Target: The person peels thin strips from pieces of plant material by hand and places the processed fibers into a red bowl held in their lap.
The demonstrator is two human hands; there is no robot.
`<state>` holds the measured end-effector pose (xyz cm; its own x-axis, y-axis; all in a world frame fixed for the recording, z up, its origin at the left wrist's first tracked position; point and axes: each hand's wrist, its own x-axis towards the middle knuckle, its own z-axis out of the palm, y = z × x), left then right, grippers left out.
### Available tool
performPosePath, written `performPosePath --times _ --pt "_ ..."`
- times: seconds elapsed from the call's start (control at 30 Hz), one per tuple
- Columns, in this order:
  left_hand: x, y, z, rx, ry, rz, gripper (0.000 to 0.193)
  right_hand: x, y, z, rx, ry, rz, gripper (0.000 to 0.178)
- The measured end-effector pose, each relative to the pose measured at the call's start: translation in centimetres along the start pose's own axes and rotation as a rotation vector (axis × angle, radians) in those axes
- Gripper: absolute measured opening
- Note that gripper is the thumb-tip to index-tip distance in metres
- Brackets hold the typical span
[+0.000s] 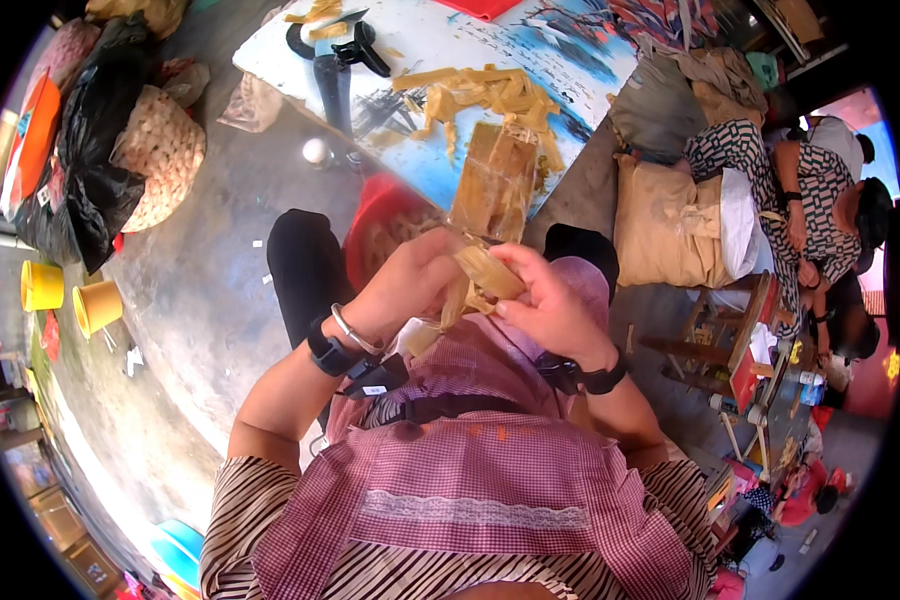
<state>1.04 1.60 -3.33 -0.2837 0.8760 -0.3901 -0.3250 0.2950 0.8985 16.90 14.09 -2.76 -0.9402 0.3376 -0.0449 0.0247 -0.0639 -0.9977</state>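
Note:
In front of my lap, my left hand (410,285) and my right hand (560,312) grip a folded, pale yellow-brown flat strip (488,272) between fingers and thumbs. Its looped ends hang below the fingers; whether it is husk or another material I cannot tell. Just beyond the hands, a bundle of similar strips in clear plastic (495,175) lies at the table's near corner. Loose yellow-brown strips (480,92) are heaped behind it. The left fingertips are partly hidden.
The white table (270,50) has a painted top, with a black-handled tool (360,48) on it. A red basin (370,205) stands by my left knee. Yellow buckets (97,306) and bags are at left. Tan sacks (665,225), a wooden stool (730,340) and another person are at right.

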Motion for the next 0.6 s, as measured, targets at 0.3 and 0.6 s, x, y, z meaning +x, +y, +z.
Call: performPosePath --times 0.3,0.6 --pt "0.9 -3.7 1.1 -0.416 -0.084 -0.124 0.014 -0.5 2.0 0.7 -0.430 0.024 -0.341 0.026" --pt "0.0 -2.8 2.5 0.673 0.270 0.630 0.027 -0.5 2.4 0.1 0.839 0.153 0.399 0.028"
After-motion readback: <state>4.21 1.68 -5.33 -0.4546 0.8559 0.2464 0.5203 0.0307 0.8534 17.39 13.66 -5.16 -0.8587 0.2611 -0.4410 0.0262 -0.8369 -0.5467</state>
